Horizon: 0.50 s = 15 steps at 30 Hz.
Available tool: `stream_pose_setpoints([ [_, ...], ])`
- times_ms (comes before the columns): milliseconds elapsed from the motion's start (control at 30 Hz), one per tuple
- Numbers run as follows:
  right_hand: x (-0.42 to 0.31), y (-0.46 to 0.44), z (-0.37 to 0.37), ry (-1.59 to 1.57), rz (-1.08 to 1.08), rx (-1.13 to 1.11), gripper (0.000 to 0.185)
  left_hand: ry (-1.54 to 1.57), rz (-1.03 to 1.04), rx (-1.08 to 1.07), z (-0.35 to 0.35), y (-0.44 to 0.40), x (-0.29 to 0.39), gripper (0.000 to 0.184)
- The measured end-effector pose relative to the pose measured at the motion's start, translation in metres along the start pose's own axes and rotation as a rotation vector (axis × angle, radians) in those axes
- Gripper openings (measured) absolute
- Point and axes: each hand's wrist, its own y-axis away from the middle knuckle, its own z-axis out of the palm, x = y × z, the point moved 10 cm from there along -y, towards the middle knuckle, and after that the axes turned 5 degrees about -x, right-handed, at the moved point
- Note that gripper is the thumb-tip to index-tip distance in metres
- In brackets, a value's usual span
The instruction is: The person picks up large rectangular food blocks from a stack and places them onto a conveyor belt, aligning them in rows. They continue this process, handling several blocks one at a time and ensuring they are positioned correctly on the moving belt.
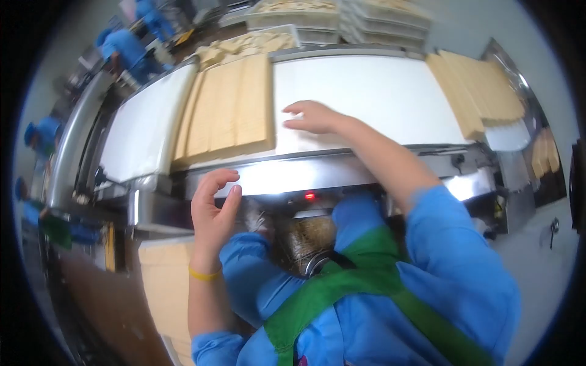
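Observation:
My right hand point(312, 117) hovers over the white conveyor belt point(366, 91), its thumb and fingers apart and nothing in them. To its left on the belt lies a row of pale yellow slabs point(229, 110), pressed side by side; their exact kind I cannot tell. My left hand point(215, 204), a yellow band at its wrist, is raised near the belt's metal front edge point(274, 177). Its fingers are curved and apart, and it holds nothing. More pale yellow slabs point(473, 91) lie slanted at the belt's right end.
Behind the belt, trays point(293, 18) hold pale pieces. Below my left arm stands a container with a yellow slab stack point(165, 287). A red light point(309, 196) glows under the belt's edge. Co-workers in blue point(125, 49) are at the far left.

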Motion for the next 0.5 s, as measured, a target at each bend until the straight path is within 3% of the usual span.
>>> stream_pose_setpoints([
  [67,0.05,0.065,-0.075,0.21,0.001,0.264,0.048,-0.057,0.008,-0.062,0.019,-0.021,-0.007,0.013],
  [133,0.116,0.146,-0.155,0.223,0.166,0.481,0.04,-0.04,-0.022,-0.104,0.036,-0.042,-0.019,0.013],
  [200,0.168,0.24,-0.228,0.489,0.335,0.679,0.041,0.005,-0.014,-0.093,0.054,-0.062,-0.028,0.014],
  [233,0.182,0.285,-0.248,0.508,0.536,0.69,0.05,0.033,-0.02,-0.086,0.063,-0.071,-0.032,0.014],
  [300,0.28,0.361,-0.273,0.82,0.821,0.552,0.066,0.056,-0.009,-0.072,0.081,-0.085,-0.041,0.013],
  [433,0.265,0.345,-0.256,0.82,1.024,0.564,0.079,0.01,0.093,-0.12,0.113,-0.098,-0.026,0.011],
  [500,0.241,0.305,-0.229,0.516,1.072,0.459,0.076,0.012,0.13,-0.152,0.131,-0.11,-0.018,0.011],
])
